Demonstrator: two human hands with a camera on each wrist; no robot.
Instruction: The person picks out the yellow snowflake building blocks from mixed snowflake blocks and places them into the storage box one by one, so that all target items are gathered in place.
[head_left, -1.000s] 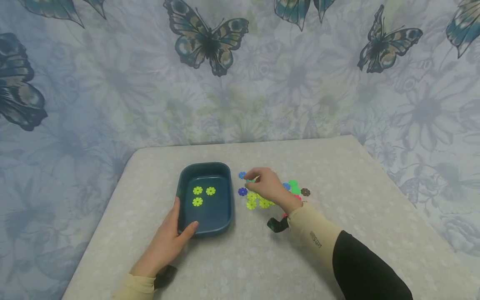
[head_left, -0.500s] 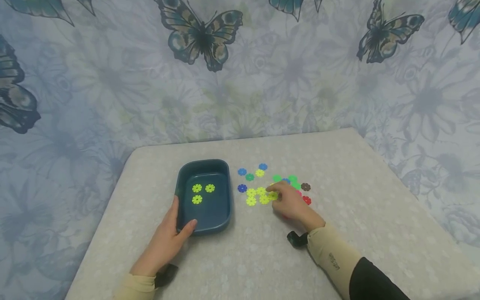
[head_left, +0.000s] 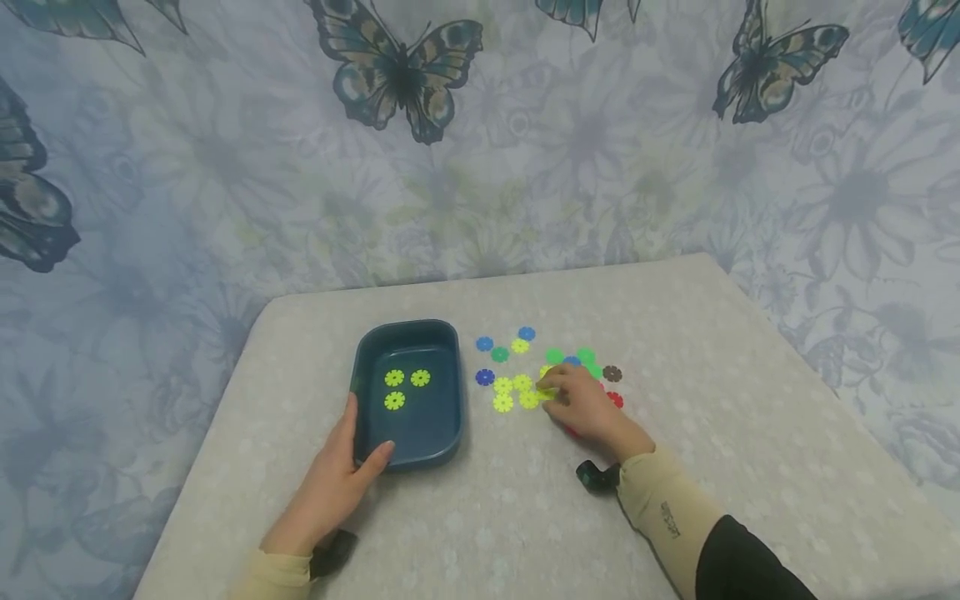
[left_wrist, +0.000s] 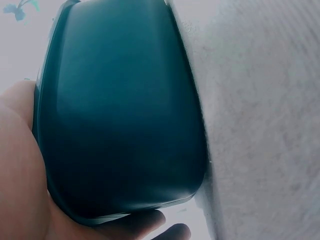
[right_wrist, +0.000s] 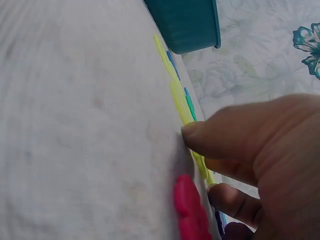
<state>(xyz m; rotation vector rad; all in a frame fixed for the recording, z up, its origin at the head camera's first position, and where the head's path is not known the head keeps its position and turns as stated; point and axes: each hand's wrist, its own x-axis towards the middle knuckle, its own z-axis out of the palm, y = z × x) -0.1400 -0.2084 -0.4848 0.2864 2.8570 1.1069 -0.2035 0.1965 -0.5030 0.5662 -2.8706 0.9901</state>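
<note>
My left hand (head_left: 330, 471) grips the near left corner of a dark teal tray (head_left: 412, 462), thumb at the near rim and fingers along the left side. Inside the tray lie three yellow flower-shaped discs (head_left: 394, 377). My right hand (head_left: 588, 408) is low over the pile to the right, thumb and fingertips pinching a yellow flower disc (head_left: 547, 392) at its edges. In the right wrist view the thumb (right_wrist: 195, 134) and fingers meet the yellow disc (right_wrist: 201, 166), close to the cloth. More yellow discs (head_left: 502, 402) lie just left of this hand.
Blue (head_left: 527, 333), green (head_left: 585, 356), brown (head_left: 612, 373) and red discs (head_left: 615, 400) lie around the yellow ones. A pink disc (right_wrist: 190, 210) shows near the right thumb. The pale cloth-covered table (head_left: 480, 533) meets a butterfly-patterned wall (head_left: 600, 183) at the back.
My right hand has moved right and nearer to me, from above the left discs down to the yellow ones, and its fingers have closed about one. The left hand keeps the tray in place.
</note>
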